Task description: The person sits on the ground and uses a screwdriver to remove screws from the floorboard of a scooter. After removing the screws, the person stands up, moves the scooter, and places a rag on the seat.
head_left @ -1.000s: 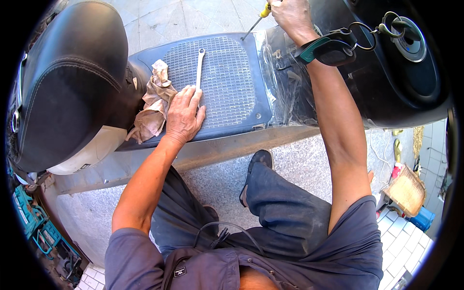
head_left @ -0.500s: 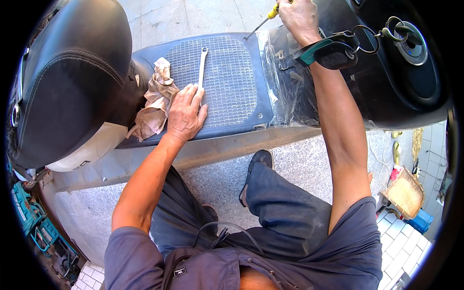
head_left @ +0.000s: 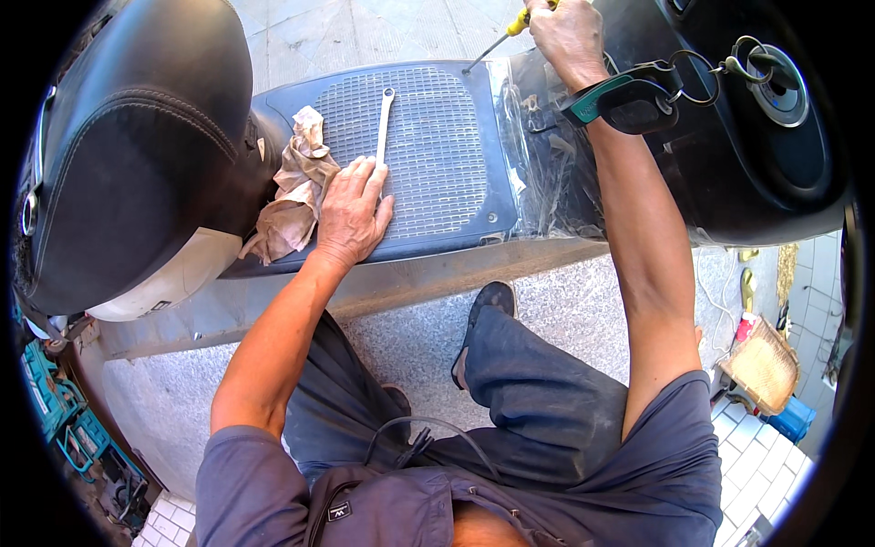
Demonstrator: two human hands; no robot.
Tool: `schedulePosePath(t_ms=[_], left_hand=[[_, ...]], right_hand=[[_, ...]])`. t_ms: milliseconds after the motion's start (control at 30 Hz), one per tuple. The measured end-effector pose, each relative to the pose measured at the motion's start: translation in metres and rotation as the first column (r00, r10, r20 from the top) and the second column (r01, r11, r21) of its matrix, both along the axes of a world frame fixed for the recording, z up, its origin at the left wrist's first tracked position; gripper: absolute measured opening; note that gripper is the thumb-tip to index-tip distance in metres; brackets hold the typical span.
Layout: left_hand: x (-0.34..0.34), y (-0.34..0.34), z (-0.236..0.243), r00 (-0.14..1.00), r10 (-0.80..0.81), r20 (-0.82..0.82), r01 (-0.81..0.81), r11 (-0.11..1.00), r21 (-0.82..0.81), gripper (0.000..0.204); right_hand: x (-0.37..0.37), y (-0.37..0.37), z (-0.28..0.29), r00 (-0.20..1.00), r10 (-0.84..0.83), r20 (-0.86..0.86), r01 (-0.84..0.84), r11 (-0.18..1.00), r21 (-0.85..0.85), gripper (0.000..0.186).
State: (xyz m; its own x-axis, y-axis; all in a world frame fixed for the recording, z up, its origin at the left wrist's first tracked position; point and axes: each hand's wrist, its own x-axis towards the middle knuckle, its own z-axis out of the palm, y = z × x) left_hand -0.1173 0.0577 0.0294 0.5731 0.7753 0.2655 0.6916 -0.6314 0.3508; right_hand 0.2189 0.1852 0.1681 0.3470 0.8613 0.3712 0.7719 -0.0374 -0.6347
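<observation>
Right hand (head_left: 567,41), cropped above, grips a slim yellow-handled screwdriver (head_left: 516,25), tip at the far right corner of the footboard (head_left: 499,187); left hand (head_left: 354,208), flat, hides one end of a silver wrench (head_left: 385,128).

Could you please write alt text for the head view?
A person's right hand holds a yellow-handled screwdriver, its tip at the far right corner of a scooter footboard. The left hand lies on the footboard beside a crumpled tan cloth, touching a ring-ended wrench.
</observation>
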Motion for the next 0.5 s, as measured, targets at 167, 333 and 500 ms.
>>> schedulePosePath(t_ms=[167, 333, 500], left_hand=[[0.000, 0.000, -0.001, 1.000, 0.001, 0.000, -0.001, 1.000, 0.001, 0.049], [-0.004, 0.002, -0.002, 1.000, 0.013, -0.010, -0.013, 1.000, 0.016, 0.048], [0.001, 0.001, -0.003, 1.000, -0.014, 0.026, 0.013, 1.000, 0.020, 0.047]], right_hand=[[0.001, 0.000, -0.001, 1.000, -0.012, 0.027, 0.013, 0.999, -0.034, 0.029], [0.005, 0.001, -0.004, 0.995, -0.002, 0.097, 0.006, 0.999, -0.045, 0.029], [0.006, -0.006, 0.004, 0.989, -0.102, 0.109, 0.111, 0.991, -0.078, 0.045]])
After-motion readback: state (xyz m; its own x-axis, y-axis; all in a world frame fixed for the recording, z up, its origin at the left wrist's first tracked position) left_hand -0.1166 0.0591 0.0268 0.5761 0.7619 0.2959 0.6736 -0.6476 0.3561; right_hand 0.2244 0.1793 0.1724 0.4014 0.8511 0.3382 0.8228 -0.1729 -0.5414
